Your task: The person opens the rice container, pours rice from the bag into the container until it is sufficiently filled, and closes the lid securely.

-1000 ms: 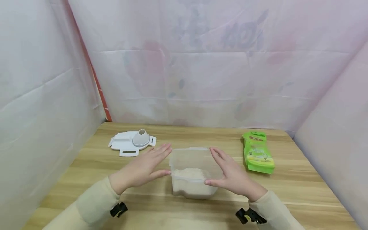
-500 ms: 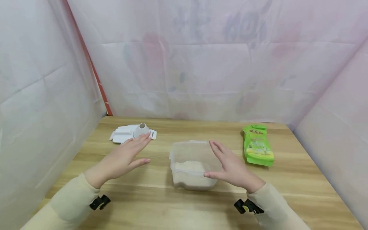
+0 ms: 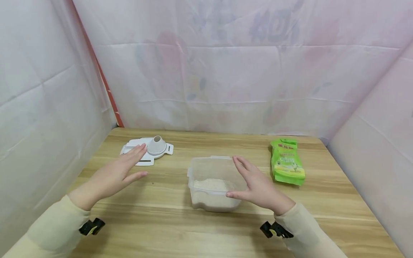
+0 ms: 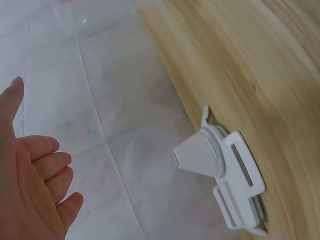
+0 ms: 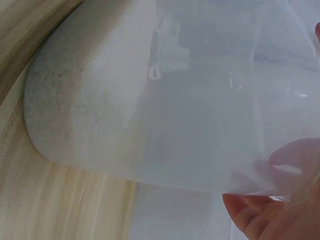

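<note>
A translucent plastic container (image 3: 214, 202) stands upright and uncovered on the table, partly filled with white, rice-like grains (image 3: 211, 185). My right hand (image 3: 259, 188) is at its right side, thumb by the near rim and fingers by the far corner. In the right wrist view, the fingertips (image 5: 250, 212) meet the container's edge, some seen through the plastic. Palm turned inward, my left hand (image 3: 111, 177) is held in the air with straight fingers and holds nothing. Behind it lies a white lid (image 3: 145, 157) with side clips and a cone-shaped piece; the left wrist view shows them apart.
A green packet (image 3: 287, 163) with yellow printing lies at the right of the wooden table (image 3: 193, 233). Pale patterned sheets (image 3: 206, 82) enclose the table at the back and both sides.
My left hand has moved away from the container to the left, in front of the white lid. The right hand has stayed at the container's right side. The view has shifted slightly.
</note>
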Demonstrator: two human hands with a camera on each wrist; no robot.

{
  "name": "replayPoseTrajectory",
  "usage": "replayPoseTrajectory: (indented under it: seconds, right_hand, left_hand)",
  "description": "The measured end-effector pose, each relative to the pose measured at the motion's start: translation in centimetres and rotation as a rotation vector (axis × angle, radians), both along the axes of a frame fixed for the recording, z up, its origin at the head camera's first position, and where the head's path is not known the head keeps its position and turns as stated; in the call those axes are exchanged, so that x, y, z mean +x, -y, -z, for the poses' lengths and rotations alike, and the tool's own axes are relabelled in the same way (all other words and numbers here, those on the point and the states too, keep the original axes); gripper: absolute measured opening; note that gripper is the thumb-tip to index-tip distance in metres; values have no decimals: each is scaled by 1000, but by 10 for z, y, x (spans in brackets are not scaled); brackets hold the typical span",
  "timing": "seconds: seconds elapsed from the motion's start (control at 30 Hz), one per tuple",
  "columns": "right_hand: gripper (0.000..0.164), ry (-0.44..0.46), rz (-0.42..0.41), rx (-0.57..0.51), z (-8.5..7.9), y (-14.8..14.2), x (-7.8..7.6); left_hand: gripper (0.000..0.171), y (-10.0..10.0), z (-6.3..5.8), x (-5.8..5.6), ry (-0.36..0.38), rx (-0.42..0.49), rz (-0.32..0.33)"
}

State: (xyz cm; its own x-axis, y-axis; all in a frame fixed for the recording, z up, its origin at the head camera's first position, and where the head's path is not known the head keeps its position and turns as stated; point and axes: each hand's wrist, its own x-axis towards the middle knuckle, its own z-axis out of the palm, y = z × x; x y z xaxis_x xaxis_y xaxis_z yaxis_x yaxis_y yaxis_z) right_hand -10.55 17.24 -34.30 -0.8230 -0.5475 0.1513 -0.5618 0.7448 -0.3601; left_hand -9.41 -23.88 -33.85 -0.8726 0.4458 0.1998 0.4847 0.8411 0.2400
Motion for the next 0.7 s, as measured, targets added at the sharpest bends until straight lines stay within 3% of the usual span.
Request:
replayPoseTrajectory:
  seconds: [0.27, 0.7]
  right_hand:
    - [105, 7, 10, 1, -2, 1, 1]
    - [105, 42, 18, -15, -2, 1, 2]
  left_hand:
    - [74, 16, 6, -9, 25, 3, -51]
    - [75, 19, 19, -29, 81, -3, -69]
